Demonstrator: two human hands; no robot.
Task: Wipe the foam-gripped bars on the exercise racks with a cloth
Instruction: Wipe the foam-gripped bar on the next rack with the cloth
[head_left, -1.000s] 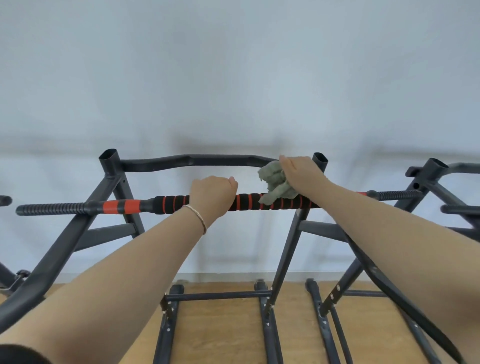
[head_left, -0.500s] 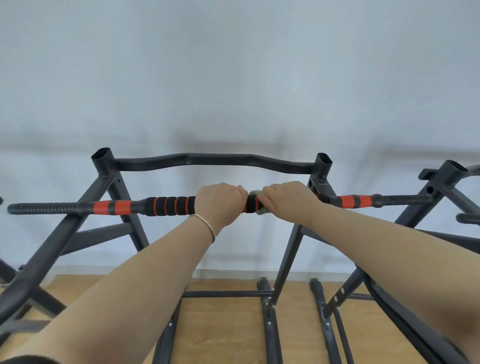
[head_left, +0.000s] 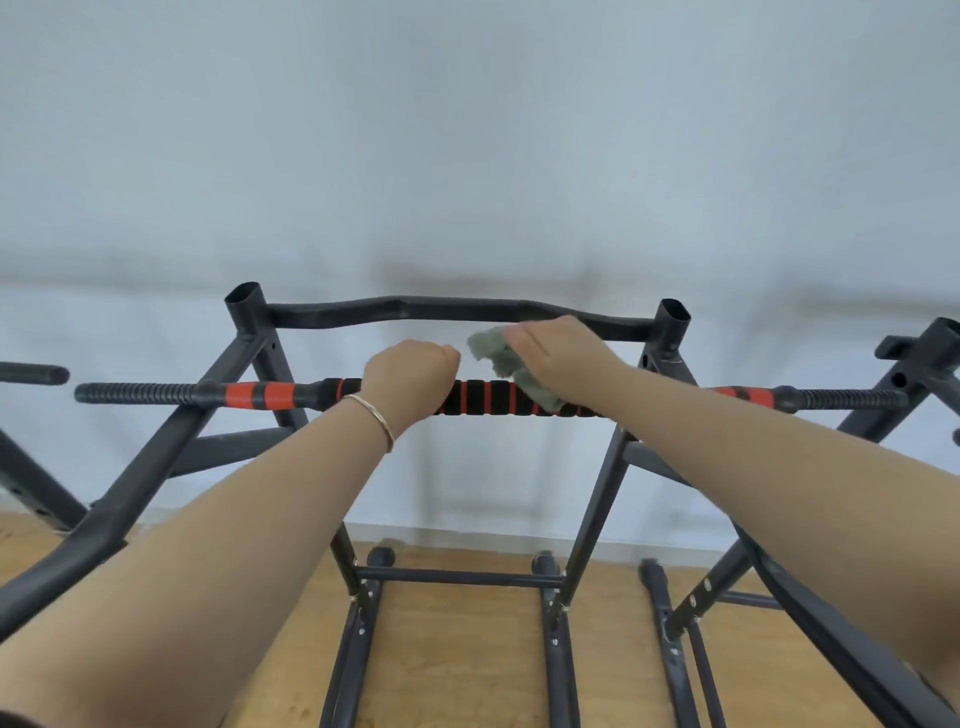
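Note:
A long bar with black-and-red foam grips (head_left: 488, 397) lies across the black exercise rack (head_left: 249, 358) at chest height. My left hand (head_left: 408, 376), with a thin bracelet at the wrist, grips the foam bar left of centre. Just to its right, my right hand (head_left: 563, 356) holds a crumpled grey-green cloth (head_left: 511, 369) against the top of the foam, fingers curled over it. The cloth hangs down over the bar's front. The foam under both hands is hidden.
A bent black top bar (head_left: 441, 309) runs behind the hands between two open tube ends. A second rack (head_left: 914, 374) stands at the right and another bar end (head_left: 31, 374) at the far left. Wooden floor (head_left: 457, 654) and a white wall lie beyond.
My right hand has slid right along the bar from beside the left hand, and the cloth, nearly hidden half a second ago, now shows bunched above the foam. The left hand keeps its grip.

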